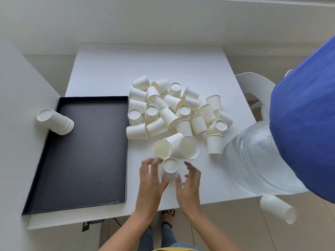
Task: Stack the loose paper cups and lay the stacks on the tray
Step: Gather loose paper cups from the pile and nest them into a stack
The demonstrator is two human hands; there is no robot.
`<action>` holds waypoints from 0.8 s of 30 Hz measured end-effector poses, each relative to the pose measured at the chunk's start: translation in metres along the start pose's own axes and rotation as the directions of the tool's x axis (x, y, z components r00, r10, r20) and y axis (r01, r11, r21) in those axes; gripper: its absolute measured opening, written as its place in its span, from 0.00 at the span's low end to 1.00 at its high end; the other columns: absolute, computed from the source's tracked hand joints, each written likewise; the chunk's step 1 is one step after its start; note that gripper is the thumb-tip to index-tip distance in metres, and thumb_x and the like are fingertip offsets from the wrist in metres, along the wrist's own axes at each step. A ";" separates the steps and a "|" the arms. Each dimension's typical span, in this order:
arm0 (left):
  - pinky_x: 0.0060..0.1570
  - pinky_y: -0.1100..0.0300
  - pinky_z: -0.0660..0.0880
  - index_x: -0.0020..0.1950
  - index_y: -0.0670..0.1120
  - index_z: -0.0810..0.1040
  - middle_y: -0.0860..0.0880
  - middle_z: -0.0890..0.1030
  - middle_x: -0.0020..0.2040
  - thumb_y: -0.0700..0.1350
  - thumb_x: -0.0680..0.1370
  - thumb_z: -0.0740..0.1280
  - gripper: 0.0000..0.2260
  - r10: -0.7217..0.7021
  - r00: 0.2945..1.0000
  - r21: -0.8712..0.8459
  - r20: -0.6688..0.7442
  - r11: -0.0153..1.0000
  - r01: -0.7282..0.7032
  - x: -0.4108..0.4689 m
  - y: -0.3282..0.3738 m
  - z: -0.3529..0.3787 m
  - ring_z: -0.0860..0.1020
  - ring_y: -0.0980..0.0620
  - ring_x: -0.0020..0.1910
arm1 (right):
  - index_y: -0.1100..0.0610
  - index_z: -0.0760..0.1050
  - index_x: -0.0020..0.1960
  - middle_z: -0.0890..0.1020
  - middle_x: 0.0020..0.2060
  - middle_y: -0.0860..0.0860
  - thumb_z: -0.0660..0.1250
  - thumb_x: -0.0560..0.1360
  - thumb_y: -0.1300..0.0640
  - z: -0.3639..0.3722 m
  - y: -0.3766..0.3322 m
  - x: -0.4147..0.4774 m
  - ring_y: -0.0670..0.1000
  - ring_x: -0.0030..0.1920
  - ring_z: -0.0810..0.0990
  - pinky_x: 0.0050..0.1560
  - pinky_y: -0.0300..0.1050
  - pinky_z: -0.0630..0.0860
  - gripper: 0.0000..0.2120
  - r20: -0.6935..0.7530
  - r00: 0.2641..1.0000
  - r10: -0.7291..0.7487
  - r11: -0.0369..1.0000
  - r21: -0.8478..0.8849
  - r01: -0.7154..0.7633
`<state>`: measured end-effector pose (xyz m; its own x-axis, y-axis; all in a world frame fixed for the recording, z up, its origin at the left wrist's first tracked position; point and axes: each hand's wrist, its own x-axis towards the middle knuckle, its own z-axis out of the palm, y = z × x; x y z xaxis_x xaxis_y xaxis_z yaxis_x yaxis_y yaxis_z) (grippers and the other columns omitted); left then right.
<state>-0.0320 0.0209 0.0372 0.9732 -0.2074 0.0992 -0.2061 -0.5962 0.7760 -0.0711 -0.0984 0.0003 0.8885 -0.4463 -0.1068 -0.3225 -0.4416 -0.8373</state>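
Clasping inverted cup [170, 164] in left grip [151, 180], right grip [190, 183] spread

Plain white table [163, 62] sitting close to pale walls [126, 20], with a white plastic chair [257, 84] on its right side. The floor [272, 232] is beige tile, and the light's soft and even, barely any shadows.

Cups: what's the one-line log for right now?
left hand: holds cup; right hand: open; tray: one stack; pile: loose
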 end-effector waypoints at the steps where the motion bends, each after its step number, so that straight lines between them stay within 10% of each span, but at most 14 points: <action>1: 0.58 0.63 0.69 0.67 0.50 0.69 0.50 0.65 0.63 0.40 0.77 0.67 0.20 -0.049 0.998 -0.007 0.047 0.999 0.049 -0.006 -0.006 0.008 0.67 0.53 0.63 | 0.47 0.55 0.73 0.59 0.63 0.41 0.63 0.79 0.51 0.007 -0.001 -0.004 0.48 0.60 0.70 0.59 0.46 0.75 0.26 0.065 0.997 0.034 0.999 0.007 -0.034; 8: 0.57 0.63 0.65 0.70 0.52 0.65 0.51 0.62 0.69 0.41 0.76 0.67 0.25 -0.128 0.982 0.030 0.140 0.992 0.125 -0.010 -0.024 0.029 0.64 0.51 0.66 | 0.51 0.55 0.69 0.63 0.64 0.54 0.60 0.73 0.68 0.011 -0.006 0.023 0.53 0.51 0.76 0.42 0.39 0.70 0.28 -0.184 0.923 0.337 0.936 0.168 -0.309; 15: 0.58 0.64 0.66 0.68 0.52 0.70 0.51 0.65 0.67 0.42 0.76 0.68 0.20 -0.068 0.986 0.071 0.154 0.996 0.058 0.002 -0.028 0.028 0.67 0.50 0.66 | 0.58 0.62 0.64 0.66 0.59 0.59 0.64 0.68 0.68 -0.015 0.004 0.071 0.59 0.52 0.69 0.44 0.49 0.72 0.26 -0.438 0.883 0.167 0.954 -0.153 -0.256; 24: 0.55 0.64 0.69 0.67 0.53 0.70 0.52 0.64 0.66 0.45 0.76 0.69 0.20 -0.033 0.990 0.080 0.136 0.997 0.022 0.009 -0.033 0.029 0.68 0.52 0.65 | 0.61 0.66 0.67 0.73 0.58 0.60 0.72 0.67 0.58 -0.027 0.031 0.088 0.62 0.53 0.70 0.53 0.54 0.72 0.31 -0.332 0.941 0.071 0.806 -0.536 -0.250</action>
<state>-0.0191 0.0160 -0.0060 0.9566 -0.2911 -0.0123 -0.1917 -0.6607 0.7257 -0.0122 -0.1726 -0.0207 0.7044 -0.7096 0.0177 -0.6574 -0.6615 -0.3609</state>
